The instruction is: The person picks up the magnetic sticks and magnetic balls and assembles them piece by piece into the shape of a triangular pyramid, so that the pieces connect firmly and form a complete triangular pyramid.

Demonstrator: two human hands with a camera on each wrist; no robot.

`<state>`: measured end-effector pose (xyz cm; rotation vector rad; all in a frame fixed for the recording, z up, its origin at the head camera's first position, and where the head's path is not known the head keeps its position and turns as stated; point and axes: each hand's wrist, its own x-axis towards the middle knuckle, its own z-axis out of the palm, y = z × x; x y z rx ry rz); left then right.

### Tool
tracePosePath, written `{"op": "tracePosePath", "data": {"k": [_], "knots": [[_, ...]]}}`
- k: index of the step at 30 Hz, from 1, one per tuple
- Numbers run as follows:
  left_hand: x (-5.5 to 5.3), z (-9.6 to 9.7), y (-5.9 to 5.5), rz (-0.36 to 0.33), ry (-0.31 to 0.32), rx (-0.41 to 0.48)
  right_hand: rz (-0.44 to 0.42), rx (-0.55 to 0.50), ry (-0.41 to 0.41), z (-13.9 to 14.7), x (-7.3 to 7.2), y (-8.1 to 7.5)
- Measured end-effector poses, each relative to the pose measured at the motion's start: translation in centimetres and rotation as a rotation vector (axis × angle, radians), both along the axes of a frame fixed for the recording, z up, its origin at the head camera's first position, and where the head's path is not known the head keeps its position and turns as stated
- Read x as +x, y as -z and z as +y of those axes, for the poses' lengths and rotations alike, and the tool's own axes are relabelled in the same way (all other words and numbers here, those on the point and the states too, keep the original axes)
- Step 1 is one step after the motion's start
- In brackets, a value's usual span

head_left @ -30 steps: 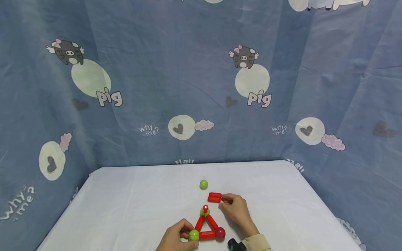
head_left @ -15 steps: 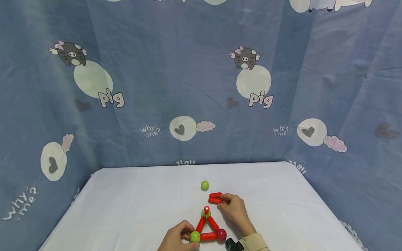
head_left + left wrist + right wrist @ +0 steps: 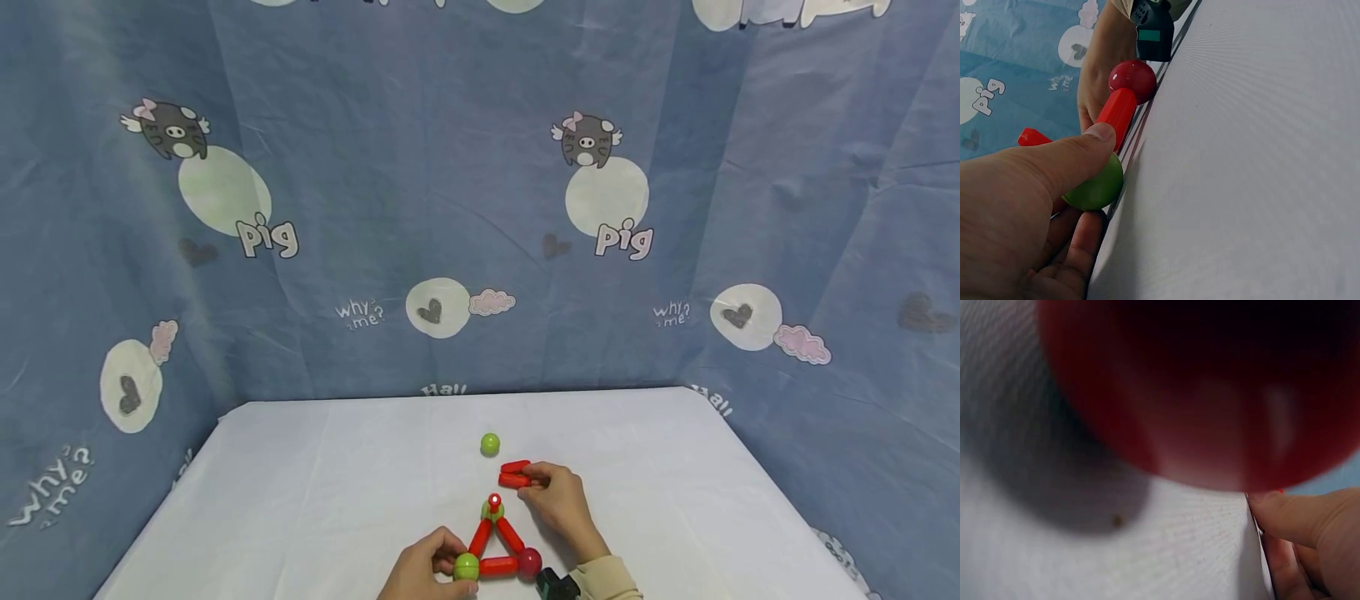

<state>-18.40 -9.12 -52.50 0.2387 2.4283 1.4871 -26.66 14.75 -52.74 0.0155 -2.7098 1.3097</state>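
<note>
A triangle of three red rods [image 3: 498, 567] joins balls at its corners. Its near-left corner is a green ball [image 3: 466, 567], which my left hand [image 3: 427, 567] grips between thumb and fingers. A dark red ball [image 3: 529, 563] forms the near-right corner. At the far corner, a green ball [image 3: 487, 510] carries another short red rod [image 3: 494, 502] pointing up. Beyond the triangle, my right hand [image 3: 558, 500] pinches the right end of a loose red rod [image 3: 513, 481]. A second loose red rod [image 3: 515, 467] lies just behind it, partly covered by the fingertips.
A loose green ball [image 3: 490, 444] sits farther back on the white table [image 3: 337, 483]. A blue printed cloth [image 3: 480, 208] hangs behind the table and along its sides. A dark wrist device [image 3: 557, 585] on my right arm is close to the dark red ball.
The two loose rods lay side by side; they now angle apart at the left, with my right fingers on the nearer one. My left hand keeps its hold on the green ball.
</note>
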Motion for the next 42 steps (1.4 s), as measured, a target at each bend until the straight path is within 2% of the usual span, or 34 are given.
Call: {"op": "tracePosePath", "data": {"k": [7,18,28,36,42], "knots": [[0.0,-0.1,0.1,0.003,-0.002,-0.003,0.007,0.023,0.005,-0.2,0.1,-0.2],[-0.1,-0.1,0.2,-0.013,-0.004,0.017,-0.017,-0.01,0.05,-0.1,0.6,-0.5],[0.0,0.0,0.0,-0.024,-0.027,-0.005,-0.024,-0.035,0.068,-0.2,0.9,-0.5],[0.0,0.0,0.0,-0.027,-0.016,-0.007,-0.037,-0.079,0.073,-0.1,0.9,-0.5],[0.0,-0.1,0.0,-0.027,-0.02,-0.002,-0.039,-0.151,0.058,0.0,1.0,-1.1]]}}
